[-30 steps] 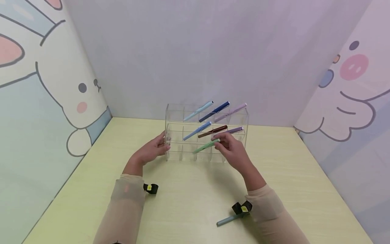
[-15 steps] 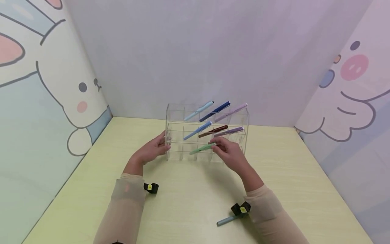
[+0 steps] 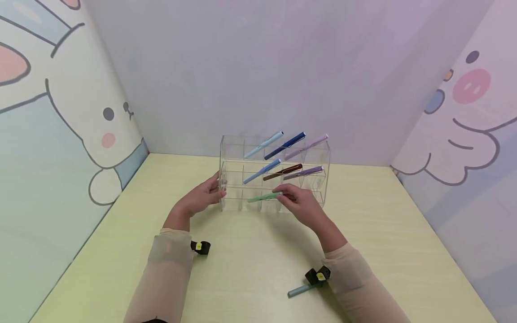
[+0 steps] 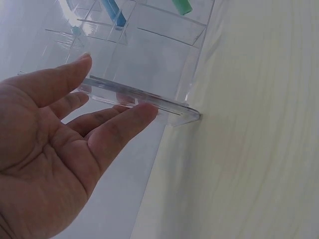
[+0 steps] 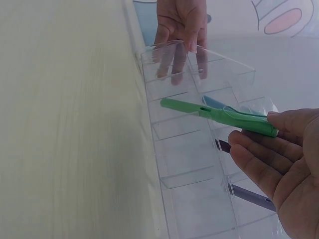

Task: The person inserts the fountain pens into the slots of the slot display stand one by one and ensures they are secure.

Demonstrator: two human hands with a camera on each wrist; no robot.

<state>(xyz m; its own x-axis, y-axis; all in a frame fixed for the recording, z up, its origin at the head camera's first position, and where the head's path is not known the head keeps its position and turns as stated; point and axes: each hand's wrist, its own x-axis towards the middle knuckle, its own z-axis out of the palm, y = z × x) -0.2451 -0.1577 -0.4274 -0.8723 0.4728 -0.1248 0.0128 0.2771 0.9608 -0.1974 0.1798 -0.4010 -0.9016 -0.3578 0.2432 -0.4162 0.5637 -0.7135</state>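
A clear acrylic pen rack [image 3: 232,179] with three tiers of compartments stands on the table. My right hand [image 3: 300,206] pinches a light green clip pen [image 5: 214,113] by one end between thumb and fingers. The pen lies almost level across the lowest tier's front, its free end pointing left. At the rack's left side my left hand [image 3: 199,197] rests its fingertips on the side panel [image 4: 144,97], fingers fairly straight, thumb near the front edge. Light blue [image 3: 264,144], navy [image 3: 285,146] and lilac [image 3: 307,147] pens lean in the top tier.
The middle tier holds blue [image 3: 262,171], brown [image 3: 282,172] and purple [image 3: 304,172] pens. A grey-green pen [image 3: 299,291] lies on the table [image 3: 242,278] beneath the right wrist's camera. Walls with cartoon animals [image 3: 97,103] enclose the back and sides.
My right hand has moved a little left and down with the green pen, which now lies flatter before the lowest tier. The left hand stays at the rack's side.
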